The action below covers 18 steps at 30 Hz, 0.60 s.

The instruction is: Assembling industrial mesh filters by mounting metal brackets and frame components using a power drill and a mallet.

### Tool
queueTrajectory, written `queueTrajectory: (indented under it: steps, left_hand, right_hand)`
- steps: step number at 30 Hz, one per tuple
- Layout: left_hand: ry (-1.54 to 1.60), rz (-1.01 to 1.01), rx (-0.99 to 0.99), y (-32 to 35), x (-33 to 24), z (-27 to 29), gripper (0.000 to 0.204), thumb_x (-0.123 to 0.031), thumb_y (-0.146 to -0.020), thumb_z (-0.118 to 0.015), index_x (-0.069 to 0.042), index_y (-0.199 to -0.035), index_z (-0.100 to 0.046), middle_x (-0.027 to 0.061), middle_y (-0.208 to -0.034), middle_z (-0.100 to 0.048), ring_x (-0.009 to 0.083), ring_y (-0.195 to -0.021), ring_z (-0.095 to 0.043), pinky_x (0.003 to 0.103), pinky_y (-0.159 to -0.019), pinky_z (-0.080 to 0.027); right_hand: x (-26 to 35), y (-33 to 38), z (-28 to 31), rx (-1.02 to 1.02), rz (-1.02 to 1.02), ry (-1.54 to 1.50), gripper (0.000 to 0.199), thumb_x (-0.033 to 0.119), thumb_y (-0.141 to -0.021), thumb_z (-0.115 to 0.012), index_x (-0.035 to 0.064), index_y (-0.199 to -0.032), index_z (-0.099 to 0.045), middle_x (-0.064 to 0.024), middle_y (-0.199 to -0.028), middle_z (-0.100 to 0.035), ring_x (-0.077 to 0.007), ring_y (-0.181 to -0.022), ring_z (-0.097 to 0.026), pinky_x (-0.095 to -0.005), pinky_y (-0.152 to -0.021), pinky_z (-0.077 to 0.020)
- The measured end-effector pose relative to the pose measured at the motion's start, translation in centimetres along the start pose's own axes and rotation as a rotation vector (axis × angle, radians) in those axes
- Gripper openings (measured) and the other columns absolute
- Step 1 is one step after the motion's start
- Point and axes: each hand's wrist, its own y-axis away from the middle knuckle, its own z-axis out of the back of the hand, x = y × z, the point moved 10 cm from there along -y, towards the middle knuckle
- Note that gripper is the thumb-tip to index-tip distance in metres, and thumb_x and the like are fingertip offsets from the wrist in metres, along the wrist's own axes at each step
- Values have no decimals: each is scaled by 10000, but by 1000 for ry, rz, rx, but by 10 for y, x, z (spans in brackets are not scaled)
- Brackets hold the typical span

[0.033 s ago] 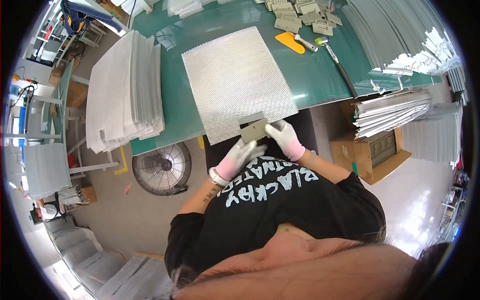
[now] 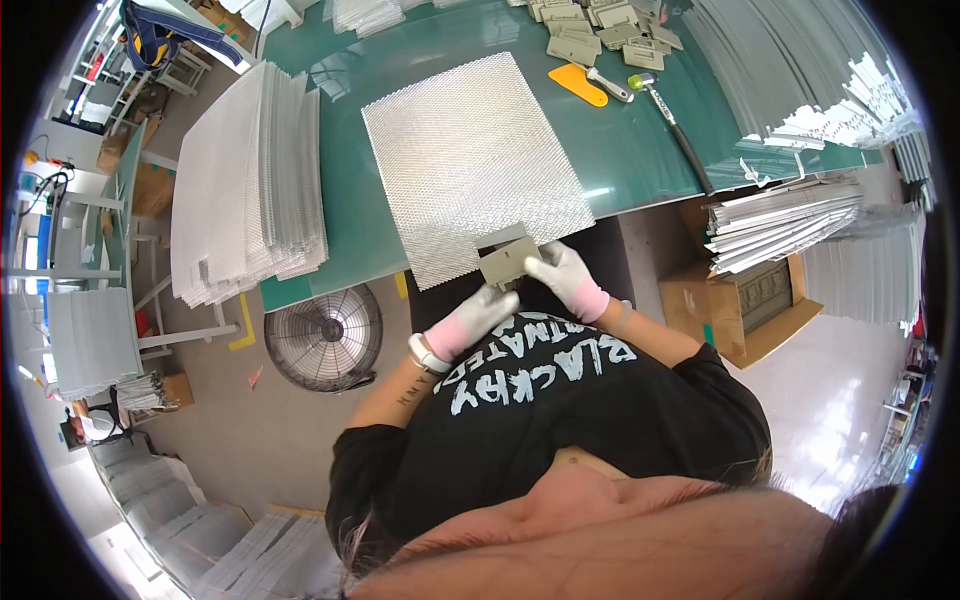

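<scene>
A small beige-grey rectangular plate (image 2: 509,261) is held at the table's front edge, tilted, beside a rectangular notch in the silvery mesh sheet (image 2: 470,150). Gloved in white with a pink cuff, my right hand (image 2: 566,277) pinches the plate's right end, thumb on its face. My left hand (image 2: 482,314), gloved alike, is closed at the plate's lower left edge; its fingertips are partly hidden beneath. The mesh sheet lies flat on the green table (image 2: 345,200), its near edge by my hands.
A stack of mesh sheets (image 2: 240,180) stands at the left. Beige plates (image 2: 600,25), a yellow-orange scraper (image 2: 580,85) and a hammer (image 2: 675,130) lie at the right. Grey sheets (image 2: 790,65) are piled beyond. A fan (image 2: 325,338) and an open carton (image 2: 745,310) stand below table height.
My left fingers have drawn in under the plate's lower edge. The right thumb has slid slightly left over the plate. The mesh sheet stays in nearly the same place.
</scene>
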Motion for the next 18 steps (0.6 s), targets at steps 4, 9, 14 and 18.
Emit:
queueTrajectory:
  steps: [4,9,14,18]
  left_hand:
    - [-721,-25,564,43,-80,-26,496,-369,-1032,-491,10,-1345,-560,281,-1224,-633,328,-1162,-622,348,-1027,-463]
    - [-1507,-718,-188,-31,-221,8,595,-436,-890,-645,-112,-1381,-556,217,-1397,-529,404,-1325,-466,505,-1109,-358]
    - [-1679,-580,-211,-80,-178,-21,747,-564,-869,-609,-166,-1478,-442,212,-1535,-347,438,-1430,-281,609,-1173,-167]
    - [-1667,-516,-286,-74,-163,-62,638,-453,-924,-562,-129,-1460,-441,214,-1506,-374,448,-1399,-315,614,-1156,-200]
  right_hand:
    - [-15,9,-37,432,-103,35,384,304,-1033,-508,-2,-1251,-588,-103,-1080,-680,-162,-931,-643,-312,-843,-530]
    - [1,0,-29,165,16,1,381,300,-1066,-402,5,-1020,-638,-68,-817,-673,-128,-685,-623,-284,-656,-517]
    - [0,28,39,-368,166,-202,343,212,-1050,-395,-36,-1060,-632,-44,-844,-658,-106,-726,-597,-262,-662,-488]
    - [1,32,64,-443,306,-238,261,193,-1050,-458,31,-1014,-659,26,-918,-633,-45,-833,-564,-234,-720,-482]
